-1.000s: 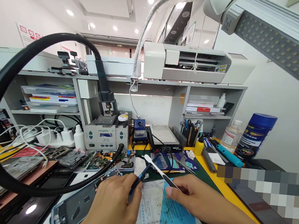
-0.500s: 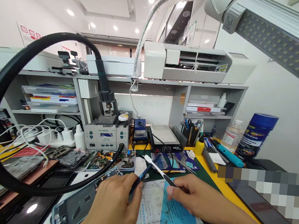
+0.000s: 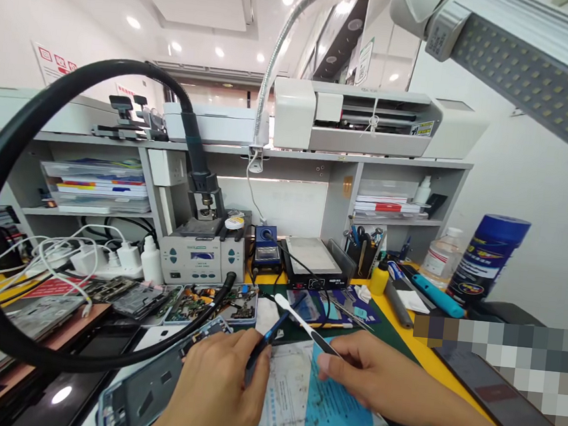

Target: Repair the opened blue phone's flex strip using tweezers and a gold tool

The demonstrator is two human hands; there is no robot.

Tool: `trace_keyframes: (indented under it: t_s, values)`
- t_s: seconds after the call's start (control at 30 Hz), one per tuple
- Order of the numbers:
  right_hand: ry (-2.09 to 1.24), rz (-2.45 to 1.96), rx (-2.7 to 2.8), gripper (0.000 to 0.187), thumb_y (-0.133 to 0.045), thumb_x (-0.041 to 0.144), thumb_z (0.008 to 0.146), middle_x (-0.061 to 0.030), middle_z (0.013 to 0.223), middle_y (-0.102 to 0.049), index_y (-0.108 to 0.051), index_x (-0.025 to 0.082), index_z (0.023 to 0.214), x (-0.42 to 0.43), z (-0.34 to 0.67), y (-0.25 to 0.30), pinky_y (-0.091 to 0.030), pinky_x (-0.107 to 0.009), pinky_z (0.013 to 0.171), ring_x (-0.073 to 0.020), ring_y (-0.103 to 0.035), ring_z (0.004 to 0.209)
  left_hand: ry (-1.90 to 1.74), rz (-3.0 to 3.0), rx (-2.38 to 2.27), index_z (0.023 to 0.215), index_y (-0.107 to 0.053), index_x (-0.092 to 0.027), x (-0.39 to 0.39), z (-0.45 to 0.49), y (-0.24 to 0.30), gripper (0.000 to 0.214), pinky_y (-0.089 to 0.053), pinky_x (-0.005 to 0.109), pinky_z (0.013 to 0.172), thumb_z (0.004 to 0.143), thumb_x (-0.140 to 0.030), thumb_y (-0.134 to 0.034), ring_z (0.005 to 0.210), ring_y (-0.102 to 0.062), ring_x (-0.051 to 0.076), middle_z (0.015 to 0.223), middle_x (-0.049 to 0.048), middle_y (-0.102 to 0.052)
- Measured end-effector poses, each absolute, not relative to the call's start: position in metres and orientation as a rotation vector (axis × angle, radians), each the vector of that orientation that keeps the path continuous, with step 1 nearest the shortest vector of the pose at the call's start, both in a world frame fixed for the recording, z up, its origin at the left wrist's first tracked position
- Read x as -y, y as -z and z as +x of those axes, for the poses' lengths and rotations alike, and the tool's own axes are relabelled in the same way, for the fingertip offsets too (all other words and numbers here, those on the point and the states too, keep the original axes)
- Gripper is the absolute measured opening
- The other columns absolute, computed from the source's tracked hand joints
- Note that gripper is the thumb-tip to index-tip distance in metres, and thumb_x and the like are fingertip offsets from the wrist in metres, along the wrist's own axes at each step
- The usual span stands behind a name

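Observation:
My left hand (image 3: 220,378) is closed around blue tweezers (image 3: 271,334), whose tips point up and away from me. Opposite it, my right hand (image 3: 373,376) pinches the dark grip of a white toothbrush (image 3: 301,322). The brush head crosses close to the tweezer tips; whether they touch I cannot tell. Any small part at the tips is too small to make out. Beneath both hands lies a stained white and blue booklet (image 3: 291,394) on a dark mat. A phone frame (image 3: 139,393) lies beside my left wrist, partly covered by it.
A thick black hose (image 3: 15,127) loops across the left, from a hot-air station (image 3: 202,259). Circuit boards (image 3: 195,305) and phone parts crowd the left bench. Behind stands a heating plate (image 3: 312,266). At right are a blue spray can (image 3: 488,259) and a phone (image 3: 502,395).

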State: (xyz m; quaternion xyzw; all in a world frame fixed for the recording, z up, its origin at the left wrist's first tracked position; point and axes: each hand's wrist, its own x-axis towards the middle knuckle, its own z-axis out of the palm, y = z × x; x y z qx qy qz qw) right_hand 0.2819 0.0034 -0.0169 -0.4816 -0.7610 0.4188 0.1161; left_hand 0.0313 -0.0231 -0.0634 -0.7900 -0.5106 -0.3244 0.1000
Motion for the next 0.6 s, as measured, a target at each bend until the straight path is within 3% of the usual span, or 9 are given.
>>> trace_keyframes:
  t_s: [0.23,0.4,0.6]
  values:
    - [-1.555,-1.148,2.194,0.054,-0.051,0.062,0.098,0.0075,0.050,-0.044,-0.070,0.013,0.092,0.0009,0.2881,0.0135,-0.032,-0.019,0.046,-0.0077,-0.036,0.044,0.963,-2.345,1.514,0.075,-0.053,-0.025,0.0241,0.0309,0.0642,0.022,-0.033,0.031,0.052,0.097,-0.025,-0.049,0.053,-0.059,0.021,0.060,-0.0020,-0.059]
    - [-1.494,-1.228,2.179,0.051,-0.049,0.059,0.100,0.0072,0.049,-0.046,-0.070,0.014,0.089,-0.0017,0.2869,0.0124,-0.035,-0.018,0.044,-0.0077,-0.039,0.042,0.957,-2.326,1.503,0.073,-0.051,-0.025,0.0238,0.0305,0.0633,0.024,-0.033,0.031,0.051,0.097,-0.025,-0.048,0.053,-0.059,0.021,0.059,-0.0017,-0.058]
    - [-1.193,-1.477,2.121,0.046,-0.048,0.057,0.100,0.0094,0.053,-0.033,-0.063,0.017,0.086,-0.0086,0.2846,0.0205,-0.029,-0.016,0.039,-0.0086,-0.035,0.046,0.959,-2.302,1.504,0.071,-0.048,-0.025,0.0250,0.0304,0.0625,0.026,-0.032,0.030,0.050,0.097,-0.024,-0.049,0.052,-0.059,0.021,0.057,-0.0024,-0.057]
